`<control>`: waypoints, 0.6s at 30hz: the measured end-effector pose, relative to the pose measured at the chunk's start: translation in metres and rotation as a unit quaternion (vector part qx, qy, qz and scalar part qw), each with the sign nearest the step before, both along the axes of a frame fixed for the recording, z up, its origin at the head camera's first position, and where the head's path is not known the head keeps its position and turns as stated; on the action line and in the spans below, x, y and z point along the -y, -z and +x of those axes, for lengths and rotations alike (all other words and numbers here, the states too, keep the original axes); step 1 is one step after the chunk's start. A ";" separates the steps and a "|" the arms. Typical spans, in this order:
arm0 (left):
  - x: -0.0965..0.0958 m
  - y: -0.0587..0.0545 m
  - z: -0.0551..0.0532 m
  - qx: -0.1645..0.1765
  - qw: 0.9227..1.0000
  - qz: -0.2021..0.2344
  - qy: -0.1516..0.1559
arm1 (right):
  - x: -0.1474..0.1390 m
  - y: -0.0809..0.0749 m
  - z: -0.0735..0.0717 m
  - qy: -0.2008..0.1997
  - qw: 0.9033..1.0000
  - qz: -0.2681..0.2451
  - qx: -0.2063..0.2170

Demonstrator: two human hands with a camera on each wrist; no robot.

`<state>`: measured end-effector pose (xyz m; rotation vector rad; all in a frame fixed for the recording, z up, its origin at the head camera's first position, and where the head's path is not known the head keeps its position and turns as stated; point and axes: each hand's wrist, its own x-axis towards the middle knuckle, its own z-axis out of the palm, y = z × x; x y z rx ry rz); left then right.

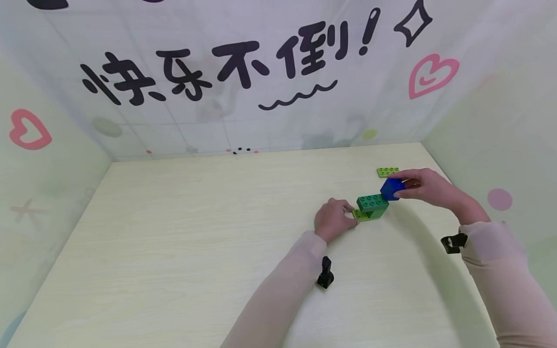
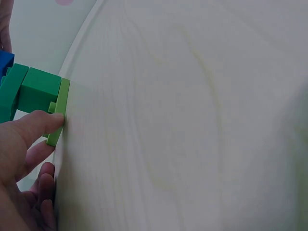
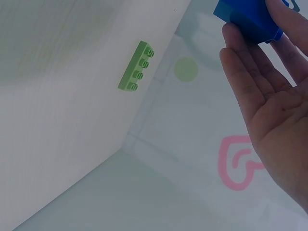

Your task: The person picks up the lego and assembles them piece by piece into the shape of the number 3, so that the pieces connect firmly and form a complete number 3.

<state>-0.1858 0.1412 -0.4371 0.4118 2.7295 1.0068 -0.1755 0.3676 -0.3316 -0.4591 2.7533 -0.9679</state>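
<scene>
On the right part of the table stands a small stack of toy bricks. Its base is a flat light-green brick (image 2: pixel 60 108), which the left hand (image 1: pixel 332 220) pinches at its left end between thumb and finger. Above the base sits a green brick (image 2: pixel 40 89), and a longer green brick (image 1: pixel 372 202) lies on top, overhanging to the left. The right hand (image 1: pixel 428 188) holds a blue brick (image 1: pixel 391 188) between thumb and fingers, at the upper right end of the stack. From the head view I cannot tell whether the blue brick touches the stack.
A second flat light-green brick (image 1: pixel 387 172) lies on the table (image 1: pixel 174 241) behind the blue one, near the back edge. Printed cloth walls (image 1: pixel 243 116) rise at the back and both sides. A black camera mount (image 1: pixel 325 273) sits on the left sleeve.
</scene>
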 end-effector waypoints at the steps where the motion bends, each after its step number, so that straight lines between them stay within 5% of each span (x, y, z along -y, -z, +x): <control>1: 0.000 0.000 0.000 0.000 1.000 0.000 0.000 | 0.001 0.000 0.000 -0.001 1.000 0.001 0.000; 18: 0.000 0.001 -0.001 -0.003 1.000 0.003 0.003 | 0.008 0.003 0.005 -0.017 1.000 -0.012 0.006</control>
